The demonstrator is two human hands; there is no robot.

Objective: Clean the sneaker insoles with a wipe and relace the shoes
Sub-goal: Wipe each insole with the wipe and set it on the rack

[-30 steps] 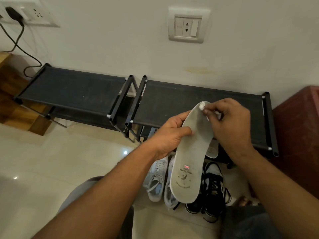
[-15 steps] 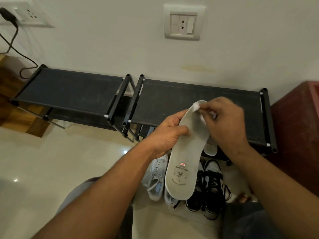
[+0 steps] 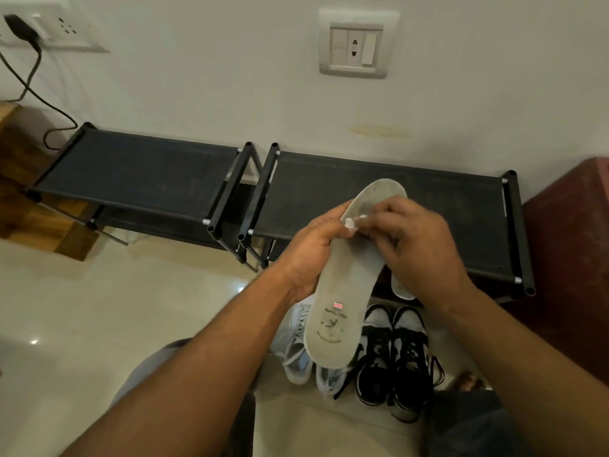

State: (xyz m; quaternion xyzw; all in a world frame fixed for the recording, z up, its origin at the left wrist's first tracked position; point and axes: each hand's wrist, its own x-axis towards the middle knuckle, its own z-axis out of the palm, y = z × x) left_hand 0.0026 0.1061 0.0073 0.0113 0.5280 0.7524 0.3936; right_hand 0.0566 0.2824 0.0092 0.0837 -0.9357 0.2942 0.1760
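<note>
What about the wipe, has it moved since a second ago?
Yes. The wipe in the right hand has slid from the toe tip of the insole down toward its middle, beside the left hand.

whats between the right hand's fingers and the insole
A small bunched white wipe, pinched by the right hand and pressed on the insole, close to the thumb of the left hand gripping it. The head view shows this.

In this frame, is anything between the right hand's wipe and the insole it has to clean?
Nothing visible does. The right hand pinches the small white wipe, which appears to lie straight on the grey foam insole, in its toe half. The left hand grips the insole's edge just beside the wipe.
</note>
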